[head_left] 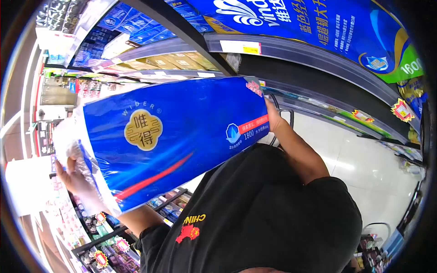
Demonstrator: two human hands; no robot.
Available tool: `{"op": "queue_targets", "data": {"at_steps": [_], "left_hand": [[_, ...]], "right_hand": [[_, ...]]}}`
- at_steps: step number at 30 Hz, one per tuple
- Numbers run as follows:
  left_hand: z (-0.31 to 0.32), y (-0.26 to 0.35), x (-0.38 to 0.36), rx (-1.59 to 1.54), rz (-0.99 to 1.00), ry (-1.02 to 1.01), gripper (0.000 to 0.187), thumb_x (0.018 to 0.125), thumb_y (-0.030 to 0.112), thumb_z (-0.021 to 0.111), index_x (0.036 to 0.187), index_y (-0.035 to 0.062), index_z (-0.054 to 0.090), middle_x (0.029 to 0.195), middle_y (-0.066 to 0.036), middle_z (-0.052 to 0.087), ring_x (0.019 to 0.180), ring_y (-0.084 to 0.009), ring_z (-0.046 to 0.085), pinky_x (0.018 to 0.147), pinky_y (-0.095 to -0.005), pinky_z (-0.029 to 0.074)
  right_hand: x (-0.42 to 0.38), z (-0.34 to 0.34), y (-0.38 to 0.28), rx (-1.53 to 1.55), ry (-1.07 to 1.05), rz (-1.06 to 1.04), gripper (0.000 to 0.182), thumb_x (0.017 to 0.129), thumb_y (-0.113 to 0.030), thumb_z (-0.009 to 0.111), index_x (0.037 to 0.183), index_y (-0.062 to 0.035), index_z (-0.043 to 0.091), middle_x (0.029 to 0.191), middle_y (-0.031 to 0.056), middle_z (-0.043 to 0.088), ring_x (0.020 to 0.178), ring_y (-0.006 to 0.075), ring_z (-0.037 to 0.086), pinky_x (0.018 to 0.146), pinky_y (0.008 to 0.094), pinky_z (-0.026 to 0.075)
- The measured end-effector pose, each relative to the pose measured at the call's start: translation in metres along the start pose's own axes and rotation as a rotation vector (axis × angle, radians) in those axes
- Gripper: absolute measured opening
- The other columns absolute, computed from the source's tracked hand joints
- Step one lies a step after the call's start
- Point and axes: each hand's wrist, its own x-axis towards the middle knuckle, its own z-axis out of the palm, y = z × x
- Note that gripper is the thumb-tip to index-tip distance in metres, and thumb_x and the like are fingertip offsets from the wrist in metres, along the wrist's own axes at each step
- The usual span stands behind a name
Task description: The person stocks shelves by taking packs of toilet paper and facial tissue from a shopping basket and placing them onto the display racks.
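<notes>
- One big pack in play: a long blue plastic-wrapped pack of paper rolls (pixel 182 132), gold emblem with white lettering on its face, a red stripe sweeping along the lower side; it sits slantwise across the middle of the view, held up in the air in front of the person's chest, clear of every shelf.
- Two hands on it, one at each end; the hand at the left of the picture (pixel 77 175) grips the clear crinkled plastic end of the pack, fingers curled into the wrap, thumb side pressing from below; fingers closed on the wrapping, not spread.
- The other hand (pixel 272 119) is at the far end, by the small white and red label; it lies against the end face of the pack, bare forearm running down behind it; the fingers are hidden behind the pack, so I cannot tell whether they are curled or flat.
- One black T-shirt (pixel 273 214) fills the lower picture; one red and yellow print on its chest.
- Above, one grey shelf edge (pixel 291 52) with a yellow and white price tag; over it, blue printed packs with a green corner (pixel 327 25).
- More shelves of small goods lie low at the left (pixel 118 248), carrying several red starburst price tags; pale glossy floor tiles (pixel 364 168) at the right.
</notes>
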Motion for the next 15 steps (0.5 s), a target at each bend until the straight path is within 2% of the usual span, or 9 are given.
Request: {"op": "queue_targets", "data": {"at_steps": [2,3,4,6,8,10,12,13,15], "left_hand": [[0.023,-0.019,-0.015,-0.089,-0.150,0.018,0.045,0.097,0.034,0.051,0.132,0.0056,0.053,0.117,-0.024,0.063,0.109,-0.0293,0.062,0.091,-0.0464,0.052],[0.038,-0.023,-0.019,-0.227,-0.384,0.109,0.040,0.098,0.025,0.050,0.137,0.0157,0.050,0.118,-0.022,0.061,0.104,-0.0315,0.063,0.086,-0.0414,0.056],[0.039,-0.050,-0.026,-0.165,-0.342,0.091,0.044,0.094,0.035,0.056,0.130,0.0104,0.056,0.112,-0.019,0.064,0.102,-0.0285,0.063,0.089,-0.0405,0.052],[0.037,-0.102,-0.023,-0.185,-0.577,0.124,0.042,0.090,0.040,0.060,0.113,0.0053,0.064,0.097,-0.013,0.067,0.096,-0.0243,0.064,0.086,-0.0358,0.050],[0.041,-0.146,-0.033,-0.226,-0.708,-0.044,0.036,0.087,0.042,0.062,0.087,0.0063,0.064,0.077,-0.006,0.064,0.079,-0.0175,0.061,0.073,-0.0278,0.046],[0.064,-0.168,-0.054,-0.287,-0.809,-0.173,0.039,0.090,0.041,0.060,0.063,0.0141,0.051,0.063,0.000,0.056,0.054,-0.0103,0.045,0.052,-0.0233,0.033],[0.087,-0.183,-0.079,-0.291,-0.905,-0.102,0.040,0.090,0.040,0.060,0.061,0.0151,0.049,0.063,-0.001,0.057,0.053,-0.0103,0.045,0.050,-0.0220,0.032],[0.090,-0.195,-0.081,-0.328,-0.987,-0.194,0.040,0.091,0.039,0.060,0.060,0.0161,0.048,0.061,-0.001,0.055,0.053,-0.0105,0.045,0.051,-0.0228,0.033],[0.107,-0.211,-0.097,-0.266,-0.997,-0.170,0.042,0.091,0.038,0.059,0.058,0.0167,0.045,0.060,0.000,0.055,0.053,-0.0107,0.045,0.051,-0.0246,0.034]], "right_hand": [[-0.010,-0.021,-0.010,0.017,0.037,-0.099,0.062,0.096,-0.054,0.045,0.132,-0.0054,0.056,0.125,0.0188,0.062,0.109,0.0335,0.063,0.096,0.0486,0.051],[-0.019,-0.025,-0.016,0.021,0.084,-0.135,0.061,0.096,-0.054,0.045,0.132,-0.0055,0.056,0.126,0.0189,0.062,0.109,0.0338,0.063,0.096,0.0488,0.051],[-0.031,-0.021,-0.021,0.024,0.133,-0.169,0.061,0.096,-0.053,0.044,0.131,-0.0056,0.057,0.126,0.0189,0.062,0.110,0.0340,0.063,0.097,0.0490,0.050],[-0.055,-0.017,-0.028,0.013,0.144,-0.220,0.056,0.096,-0.052,0.048,0.127,-0.0075,0.060,0.122,0.0166,0.064,0.107,0.0319,0.064,0.094,0.0481,0.052],[-0.075,-0.012,-0.033,-0.059,0.259,-0.314,0.055,0.095,-0.052,0.050,0.127,-0.0075,0.058,0.121,0.0162,0.065,0.106,0.0305,0.064,0.092,0.0466,0.054],[-0.088,-0.021,-0.039,-0.105,0.331,-0.392,0.054,0.095,-0.051,0.054,0.124,-0.0062,0.061,0.117,0.0157,0.066,0.103,0.0278,0.065,0.092,0.0426,0.054],[-0.107,-0.020,-0.042,-0.169,0.413,-0.434,0.053,0.095,-0.050,0.054,0.124,-0.0055,0.060,0.114,0.0152,0.066,0.101,0.0249,0.066,0.088,0.0393,0.056],[-0.113,-0.022,-0.042,-0.170,0.448,-0.456,0.053,0.095,-0.050,0.054,0.124,-0.0053,0.060,0.114,0.0149,0.066,0.100,0.0243,0.067,0.086,0.0389,0.057],[-0.125,-0.028,-0.041,-0.169,0.524,-0.498,0.054,0.096,-0.050,0.053,0.124,-0.0050,0.059,0.115,0.0142,0.066,0.098,0.0232,0.068,0.082,0.0381,0.059]]}}
